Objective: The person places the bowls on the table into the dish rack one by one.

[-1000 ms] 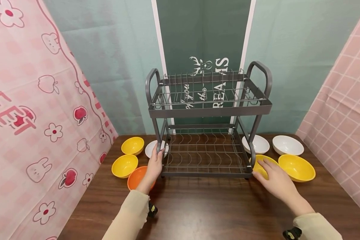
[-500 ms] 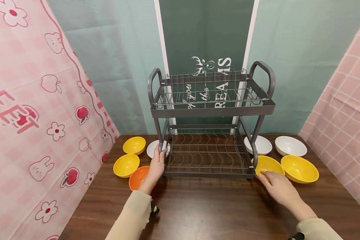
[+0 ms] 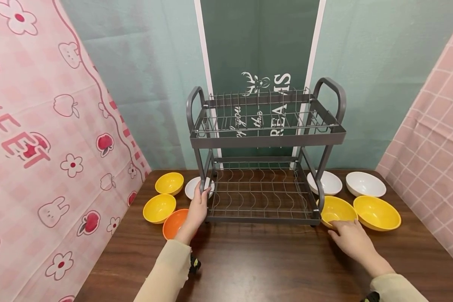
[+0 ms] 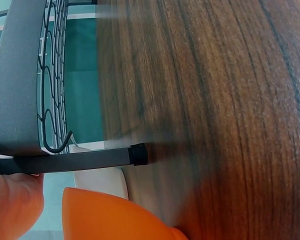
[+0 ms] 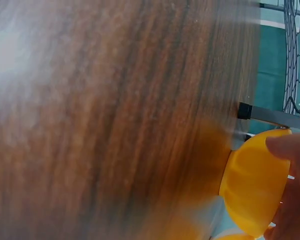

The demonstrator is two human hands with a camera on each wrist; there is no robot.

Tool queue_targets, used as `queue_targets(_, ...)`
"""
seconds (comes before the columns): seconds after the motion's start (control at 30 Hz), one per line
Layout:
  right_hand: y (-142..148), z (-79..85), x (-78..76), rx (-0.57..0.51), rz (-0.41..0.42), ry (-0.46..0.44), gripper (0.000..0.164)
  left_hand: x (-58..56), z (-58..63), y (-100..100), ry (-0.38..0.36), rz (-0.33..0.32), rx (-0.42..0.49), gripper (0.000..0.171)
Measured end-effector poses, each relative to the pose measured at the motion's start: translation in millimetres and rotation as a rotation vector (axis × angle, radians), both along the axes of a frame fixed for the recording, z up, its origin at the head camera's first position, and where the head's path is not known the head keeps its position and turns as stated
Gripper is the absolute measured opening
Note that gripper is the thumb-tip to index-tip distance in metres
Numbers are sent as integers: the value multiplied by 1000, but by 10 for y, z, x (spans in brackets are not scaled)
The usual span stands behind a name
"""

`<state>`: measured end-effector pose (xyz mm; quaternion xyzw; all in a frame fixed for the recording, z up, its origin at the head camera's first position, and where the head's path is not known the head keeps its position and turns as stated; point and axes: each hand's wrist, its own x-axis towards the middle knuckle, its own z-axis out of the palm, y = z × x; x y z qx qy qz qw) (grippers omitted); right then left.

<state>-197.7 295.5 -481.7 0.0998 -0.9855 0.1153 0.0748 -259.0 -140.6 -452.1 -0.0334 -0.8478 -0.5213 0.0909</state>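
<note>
Your left hand (image 3: 197,207) curls its fingers round the rack (image 3: 268,140) and your right hand (image 3: 351,240) pinches a yellow bowl (image 3: 337,209) just beside it on the worktop (image 3: 256,256) — seemingly the grasping step — so next likely calls for a steady lift.

**Matt, glossy, grained and creased**

Looks like smooth, matt painted metal in the dark grey rack (image 3: 268,140) at centre, partly thin wire. Shines like smooth plastic in the yellow bowls (image 3: 337,209) and white bowls (image 3: 365,183) at left and right, and the orange bowl (image 3: 173,224) at lower left. Shows wood grain, softly glossy, on the table (image 3: 256,260). Hangs as matt, creased cloth in the blue-green curtain (image 3: 143,84) behind and pink curtain (image 3: 83,167) at left.
</note>
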Motion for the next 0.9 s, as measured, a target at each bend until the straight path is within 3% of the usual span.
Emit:
queue_targets(0.47, -15, -21, 30, 74, 26, 112, 8, -3, -6, 4, 7, 2, 10, 48)
queue_targets(0.63, -15, -13, 58, 90, 20, 110, 16, 1, -3, 1, 19, -5, 6, 48)
queue_targets(0.9, -9, 24, 154, 98, -6, 91, 11, -31, -54, -10, 16, -1, -6, 48)
